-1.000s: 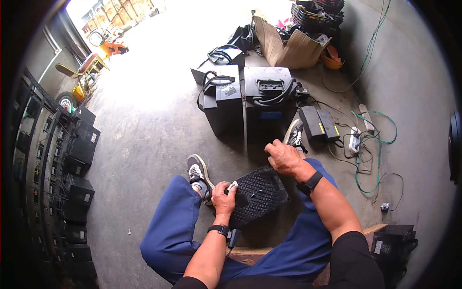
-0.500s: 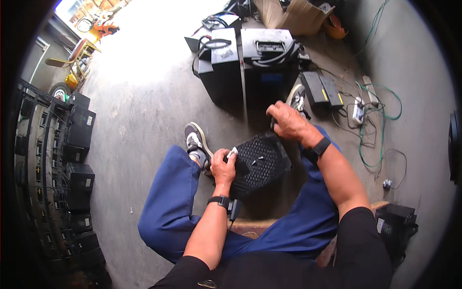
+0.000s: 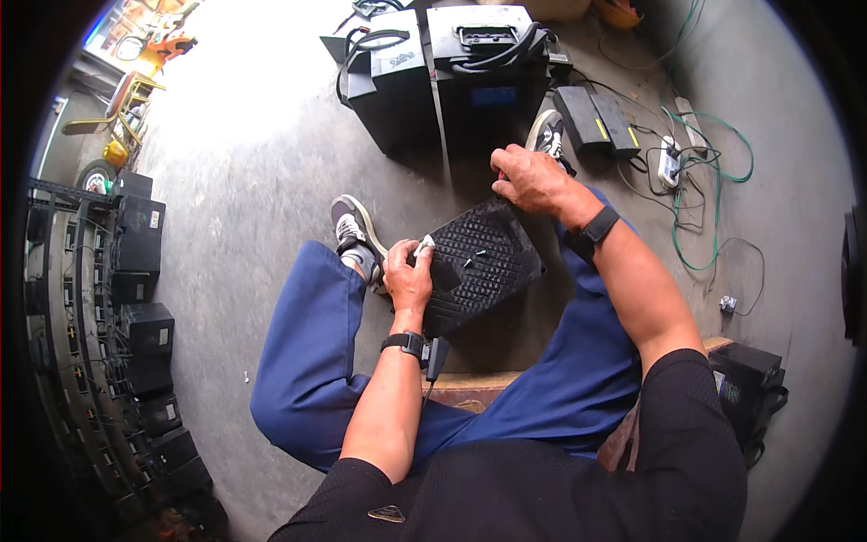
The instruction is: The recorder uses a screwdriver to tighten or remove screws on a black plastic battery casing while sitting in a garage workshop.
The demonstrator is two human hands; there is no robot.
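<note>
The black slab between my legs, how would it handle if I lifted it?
The slab is probably stiff: its edges don't sag. Ridged on top, it probably won't be slippery. The small bits on top may slide off if tilted.

Head-worn fisheye, facing down — near, rim unclear

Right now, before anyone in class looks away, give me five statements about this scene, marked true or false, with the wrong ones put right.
1. The left hand touches the black textured case. True.
2. Both wrists are bare. False: each wears a dark band.
3. Small loose pieces lie on top of the case. True.
4. The white power strip lies to the left of the person's legs. False: the power strip lies to the right.
5. The right hand rests on the person's knee. False: it is at the far end of the case.
</note>
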